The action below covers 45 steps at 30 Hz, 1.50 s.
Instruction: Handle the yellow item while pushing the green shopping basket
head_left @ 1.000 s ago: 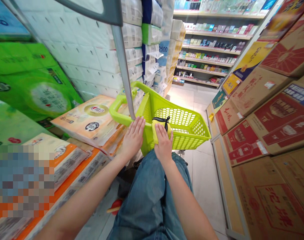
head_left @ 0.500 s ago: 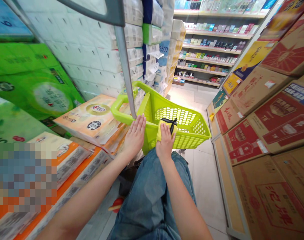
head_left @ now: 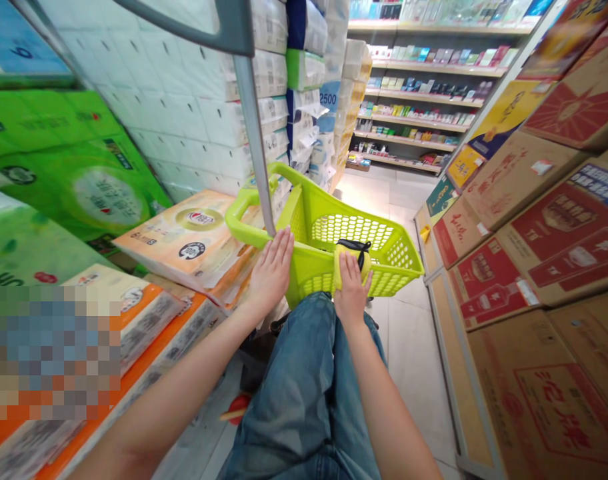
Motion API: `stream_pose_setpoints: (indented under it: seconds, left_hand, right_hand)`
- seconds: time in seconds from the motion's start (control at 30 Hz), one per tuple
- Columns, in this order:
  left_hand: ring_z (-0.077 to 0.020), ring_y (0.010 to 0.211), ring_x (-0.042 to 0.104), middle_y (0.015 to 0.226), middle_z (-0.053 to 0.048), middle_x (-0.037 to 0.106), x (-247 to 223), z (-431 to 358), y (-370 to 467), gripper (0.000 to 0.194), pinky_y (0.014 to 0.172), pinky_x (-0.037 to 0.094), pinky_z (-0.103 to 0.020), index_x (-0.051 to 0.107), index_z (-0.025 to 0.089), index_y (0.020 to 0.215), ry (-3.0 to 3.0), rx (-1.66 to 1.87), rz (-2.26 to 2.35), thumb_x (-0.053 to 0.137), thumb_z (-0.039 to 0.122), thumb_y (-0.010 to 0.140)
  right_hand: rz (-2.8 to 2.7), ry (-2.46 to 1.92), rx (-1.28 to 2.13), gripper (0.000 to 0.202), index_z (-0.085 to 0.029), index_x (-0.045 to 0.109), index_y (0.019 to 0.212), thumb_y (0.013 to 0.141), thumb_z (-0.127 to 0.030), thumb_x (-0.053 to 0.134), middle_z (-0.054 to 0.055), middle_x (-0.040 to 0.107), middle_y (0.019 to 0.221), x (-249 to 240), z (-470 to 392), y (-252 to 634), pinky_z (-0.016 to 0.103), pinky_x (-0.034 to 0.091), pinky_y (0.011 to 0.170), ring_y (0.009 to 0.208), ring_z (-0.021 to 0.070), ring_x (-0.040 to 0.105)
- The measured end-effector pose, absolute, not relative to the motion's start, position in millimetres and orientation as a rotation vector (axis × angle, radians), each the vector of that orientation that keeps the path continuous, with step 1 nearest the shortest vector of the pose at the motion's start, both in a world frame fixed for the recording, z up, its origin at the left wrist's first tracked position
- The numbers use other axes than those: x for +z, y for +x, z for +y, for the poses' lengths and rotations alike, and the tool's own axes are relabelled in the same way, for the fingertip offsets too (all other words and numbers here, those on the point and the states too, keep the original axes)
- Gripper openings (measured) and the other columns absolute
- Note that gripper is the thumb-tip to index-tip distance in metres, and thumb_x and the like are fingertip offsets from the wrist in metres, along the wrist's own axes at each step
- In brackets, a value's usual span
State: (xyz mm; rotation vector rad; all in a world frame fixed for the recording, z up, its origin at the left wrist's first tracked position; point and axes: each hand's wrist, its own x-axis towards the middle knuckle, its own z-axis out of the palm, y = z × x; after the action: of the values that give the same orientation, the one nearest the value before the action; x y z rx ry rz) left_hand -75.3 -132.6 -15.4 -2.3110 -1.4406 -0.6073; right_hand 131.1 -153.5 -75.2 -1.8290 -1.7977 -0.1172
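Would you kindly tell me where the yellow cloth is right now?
In the head view, just right of centre, the yellow cloth is under the right hand, at the near rim of the lime-green shopping basket.

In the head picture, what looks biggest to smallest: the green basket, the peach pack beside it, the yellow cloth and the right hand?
1. Green basket
2. Peach pack
3. Yellow cloth and right hand: unsure which, as the hand covers part of the cloth

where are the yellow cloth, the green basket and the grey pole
yellow cloth point(head_left: 367, 263), head view: right edge
green basket point(head_left: 307, 270), head view: near wall
grey pole point(head_left: 257, 145), head view: middle of its length
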Motion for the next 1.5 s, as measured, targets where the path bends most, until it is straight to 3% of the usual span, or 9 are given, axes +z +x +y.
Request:
stream_pose_setpoints:
  seconds: [0.17,0.3,0.57,0.77,1.1,1.3,1.5]
  left_hand:
    - [-0.0214,0.154,0.006,0.165,-0.012,0.012,-16.7,-132.5,-75.2,0.082,0.125,0.018,-0.043,0.009,0.005,0.158,-2.317,-0.617,-1.437,0.039,0.005,0.081]
    - [-0.0220,0.154,0.008,0.165,-0.013,0.014,-17.1,-133.1,-73.9,0.081,0.125,0.019,-0.045,0.009,0.007,0.158,-2.312,-0.666,-1.442,0.038,0.006,0.082]
    - [-0.0215,0.153,0.013,0.164,-0.012,0.020,-18.6,-131.7,-75.7,0.069,0.125,0.021,-0.044,0.016,0.009,0.157,-2.293,-0.704,-1.461,0.034,0.010,0.091]
    - [-0.0211,0.154,0.010,0.164,-0.012,0.018,-19.5,-130.5,-75.1,0.079,0.125,0.018,-0.044,0.015,0.008,0.158,-2.304,-0.702,-1.461,0.038,0.006,0.082]
    - [-0.0217,0.154,0.008,0.165,-0.011,0.018,-16.9,-133.2,-74.4,0.082,0.125,0.018,-0.044,0.014,0.007,0.157,-2.303,-0.669,-1.467,0.040,0.006,0.080]
    - [-0.0224,0.154,0.009,0.164,-0.012,0.019,-18.8,-132.8,-72.6,0.080,0.125,0.018,-0.045,0.013,0.007,0.157,-2.287,-0.688,-1.479,0.040,0.006,0.082]
    - [-0.0223,0.154,0.009,0.164,-0.013,0.022,-22.0,-130.7,-72.7,0.065,0.124,0.021,-0.044,0.017,0.007,0.157,-2.252,-0.688,-1.488,0.033,0.013,0.094]
  right_hand:
    - [-1.616,-1.943,-0.144,0.091,-0.025,0.027,0.156,0.067,-0.004,0.038,0.003,0.035,0.160,-90.2,-155.4,150.5,0.055,0.001,0.123,0.149,0.0177,0.026]
    - [-1.560,-1.897,-0.063,0.091,-0.022,0.027,0.156,0.067,-0.004,0.039,0.004,0.035,0.160,-74.6,-149.2,112.3,0.058,0.000,0.122,0.151,0.0195,0.024]
    - [-1.874,-1.572,-0.002,0.087,-0.024,0.027,0.156,0.072,0.000,0.035,0.003,0.034,0.160,-35.6,-148.8,35.7,0.050,-0.004,0.124,0.151,0.0133,0.021]
    - [-1.903,-1.649,-0.127,0.090,-0.025,0.023,0.157,0.071,0.001,0.035,0.005,0.035,0.160,-59.0,-148.7,75.0,0.055,-0.007,0.122,0.151,0.0151,0.024]
    - [-1.591,-1.880,-0.169,0.092,-0.021,0.020,0.158,0.070,-0.001,0.035,0.007,0.029,0.162,-105.7,-151.7,128.1,0.060,-0.002,0.121,0.152,0.0193,0.019]
    - [-1.566,-1.772,0.016,0.096,-0.020,0.013,0.159,0.068,-0.002,0.034,0.006,0.025,0.164,-76.8,-145.5,70.5,0.063,0.002,0.120,0.154,0.0202,0.010]
    - [-1.756,-1.658,0.053,0.091,-0.022,0.017,0.159,0.072,-0.001,0.034,0.005,0.027,0.163,-43.1,-149.2,22.5,0.058,0.005,0.122,0.154,0.0175,0.012]
